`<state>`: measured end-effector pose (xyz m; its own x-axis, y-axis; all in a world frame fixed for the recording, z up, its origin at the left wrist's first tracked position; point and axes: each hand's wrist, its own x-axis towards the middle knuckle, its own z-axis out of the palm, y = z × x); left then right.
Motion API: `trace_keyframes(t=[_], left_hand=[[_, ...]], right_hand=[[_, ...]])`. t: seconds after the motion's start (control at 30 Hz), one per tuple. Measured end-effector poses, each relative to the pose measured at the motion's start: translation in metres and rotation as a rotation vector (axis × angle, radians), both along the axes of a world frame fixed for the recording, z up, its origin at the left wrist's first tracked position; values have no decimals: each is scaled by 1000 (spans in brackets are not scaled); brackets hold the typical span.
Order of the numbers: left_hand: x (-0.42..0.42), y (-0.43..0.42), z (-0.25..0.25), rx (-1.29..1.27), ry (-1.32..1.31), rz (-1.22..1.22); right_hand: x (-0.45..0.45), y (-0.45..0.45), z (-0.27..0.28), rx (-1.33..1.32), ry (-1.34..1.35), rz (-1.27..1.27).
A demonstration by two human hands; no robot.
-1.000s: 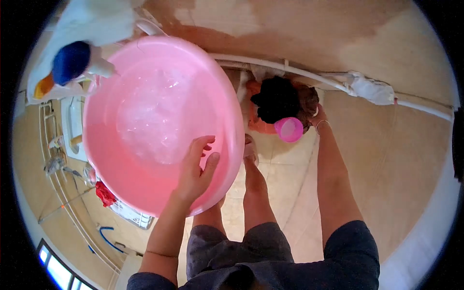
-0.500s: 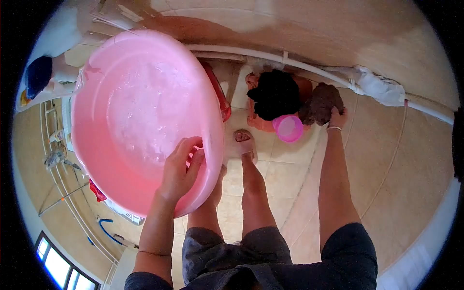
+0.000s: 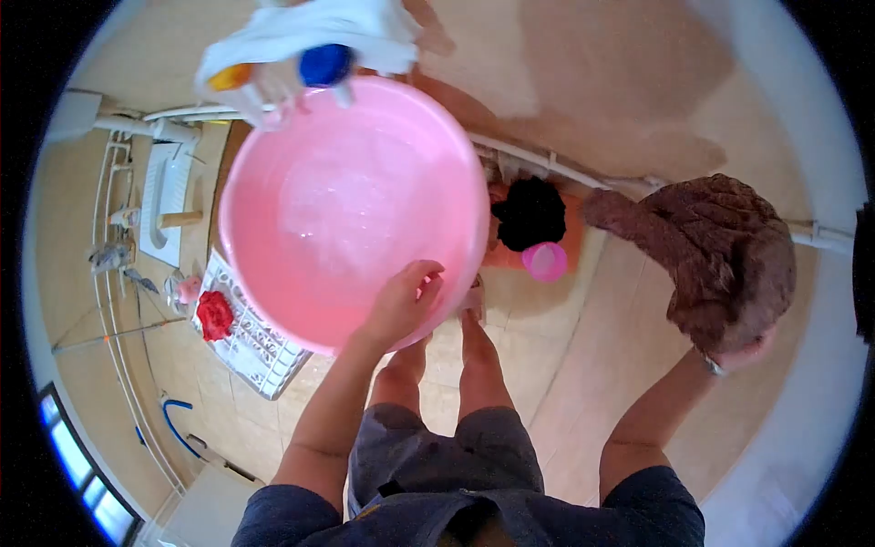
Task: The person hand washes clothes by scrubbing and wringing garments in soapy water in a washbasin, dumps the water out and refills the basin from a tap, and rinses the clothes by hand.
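A large pink tub with sudsy water in it fills the middle left. Over its near right edge is my left hand, fingers loosely curled and apart, holding nothing. On the right, my right hand grips the lower end of a brown fluffy cloth, raised above the floor. One end of the cloth stretches left towards a black bundle on an orange surface. A pink cup sits at the front of that bundle.
A white rack with a red cloth lies left of the tub. Beyond it is a squat toilet. Bottles with blue and yellow parts stand behind the tub. A white pipe follows the wall.
My right hand has lifted the brown cloth away from the black bundle and moved it right, where it now hangs spread out. My left hand remains over the tub's edge. The view has shifted.
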<state>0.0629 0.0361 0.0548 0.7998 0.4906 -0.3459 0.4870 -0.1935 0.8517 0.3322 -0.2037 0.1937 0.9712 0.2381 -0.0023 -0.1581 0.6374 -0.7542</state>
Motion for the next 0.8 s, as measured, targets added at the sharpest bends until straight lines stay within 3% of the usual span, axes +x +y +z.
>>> trace_keyframes(t=[0.07, 0.13, 0.2, 0.27, 0.3, 0.37, 0.4, 0.43, 0.47, 0.5, 0.53, 0.6, 0.63, 0.67, 0.7, 0.77, 0.8], left_hand=[[-11, 1, 6, -69, -48, 63], [-19, 6, 14, -471, -32, 225], [-30, 12, 13, -556, -94, 297], [-47, 18, 6, -809, -217, 618], [-59, 21, -5, -803, -223, 635], [-84, 28, -27, -1107, -621, 1143], [-90, 37, -24, -1101, -625, 1154], [-94, 47, -18, -949, -438, 1197], [-99, 53, -18, -798, -247, 1230], [-108, 55, -30, -812, -207, 1209], [-111, 56, -36, -810, -199, 1224], [-111, 52, -46, -674, -107, 1229], [-110, 54, -49, -662, -53, 1210], [-108, 57, -49, -665, -47, 1216], [-105, 62, -46, -697, -27, 1241], [-100, 71, -52, -729, -7, 1280], [-100, 73, -59, -653, -160, 1272]], right_hand=[[-28, 42, 23, 60, -30, 83], [-58, 88, 29, 85, -27, 203], [-89, 135, 22, 75, -1, 345], [-120, 178, 7, 23, 29, 495], [-132, 196, -5, -27, 33, 569], [-147, 226, -41, -263, -8, 714], [-147, 236, -65, -474, -81, 787], [-144, 244, -92, -994, -315, 901], [-140, 254, -130, -1141, -382, 1058], [-133, 259, -176, -1367, -616, 1145], [-132, 270, -196, -1363, -613, 1163], [-135, 285, -224, -1423, -587, 814], [-149, 294, -225, -1492, -518, 796], [-174, 300, -227, -1984, -817, 837], [-193, 296, -280, -1936, -948, 879], [-202, 293, -322, -1875, -1088, 933], [-198, 296, -295, -1770, -1264, 1125]])
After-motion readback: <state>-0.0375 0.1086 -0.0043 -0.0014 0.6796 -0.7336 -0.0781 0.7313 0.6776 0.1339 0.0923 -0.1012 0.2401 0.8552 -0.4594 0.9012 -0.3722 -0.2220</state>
